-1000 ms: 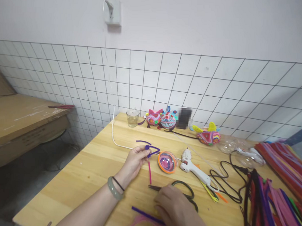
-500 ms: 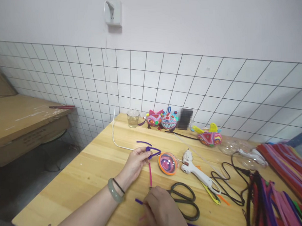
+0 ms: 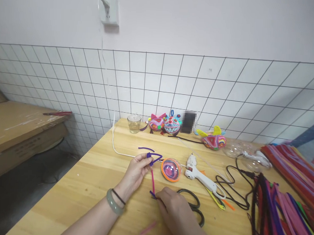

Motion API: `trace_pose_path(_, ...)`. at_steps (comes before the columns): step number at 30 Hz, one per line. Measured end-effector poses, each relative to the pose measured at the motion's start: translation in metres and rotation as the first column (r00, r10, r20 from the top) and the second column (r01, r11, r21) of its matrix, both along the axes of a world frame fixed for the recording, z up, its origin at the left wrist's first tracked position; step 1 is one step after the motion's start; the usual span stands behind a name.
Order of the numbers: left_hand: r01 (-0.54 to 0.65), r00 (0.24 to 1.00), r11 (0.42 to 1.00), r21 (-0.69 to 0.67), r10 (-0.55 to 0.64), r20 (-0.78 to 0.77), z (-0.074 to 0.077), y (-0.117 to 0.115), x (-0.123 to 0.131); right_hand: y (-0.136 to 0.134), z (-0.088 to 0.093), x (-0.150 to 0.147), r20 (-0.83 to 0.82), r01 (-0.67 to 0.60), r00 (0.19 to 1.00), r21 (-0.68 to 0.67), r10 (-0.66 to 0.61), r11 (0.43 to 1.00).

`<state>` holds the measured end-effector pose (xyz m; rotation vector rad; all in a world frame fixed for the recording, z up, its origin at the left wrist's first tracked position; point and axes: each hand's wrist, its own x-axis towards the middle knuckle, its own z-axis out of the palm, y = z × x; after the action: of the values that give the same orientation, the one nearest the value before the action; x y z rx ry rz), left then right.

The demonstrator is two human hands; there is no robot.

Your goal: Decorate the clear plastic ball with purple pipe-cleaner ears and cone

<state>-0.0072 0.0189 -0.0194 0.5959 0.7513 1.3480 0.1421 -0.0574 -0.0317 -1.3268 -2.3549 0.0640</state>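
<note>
1. Pinched in my left fingers [image 3: 144, 161], the bent purple stem [image 3: 149, 155] looks matt and fuzzy, like chenille.
2. Just nearer me than those fingers, the pink stem [image 3: 153, 181] has the same soft nap.
3. Right of my left fingertips, the dome [image 3: 171, 169] is clear, glossy and plastic-looking, with a velvety orange rim [image 3: 164, 175].
4. Beside my right fingers [image 3: 163, 197], the scissors' handles [image 3: 194, 205] are dark and smooth.
5. Farther beyond, the glue gun [image 3: 203, 179] is smooth white plastic.
6. Well right of my fingers, the stem bundles [image 3: 284, 208] look plush and lustreless.
7. Under both hands, the table [image 3: 76, 194] is smooth, pale, grained wood.
</note>
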Motion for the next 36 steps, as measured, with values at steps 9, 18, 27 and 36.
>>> trace_pose_path(9, -0.024, 0.999, 0.999, -0.026, 0.025, 0.038, 0.001, 0.001, -0.001, 0.008, 0.033, 0.027, -0.103, 0.087, 0.99, -0.082, -0.096, 0.993)
trace_pose_path(18, -0.029, 0.999, 0.999, -0.025, 0.03, 0.036, 0.002, 0.001, 0.0, 0.005, 0.04, 0.051, 0.016, 0.126, 0.992, -0.15, -0.125, 0.981)
trace_pose_path(27, -0.038, 0.999, 0.999, -0.008, 0.038, 0.02, -0.001, 0.002, 0.0, 0.035, 0.029, 0.101, 0.215, 0.271, 0.939, 0.019, -0.268, 0.962)
trace_pose_path(36, -0.061, 0.998, 0.998, 0.004, 0.062, -0.024, 0.001, 0.001, 0.001, 0.064, 0.0, 0.122, 0.43, 0.502, 0.785, -0.018, -0.447, 0.865)
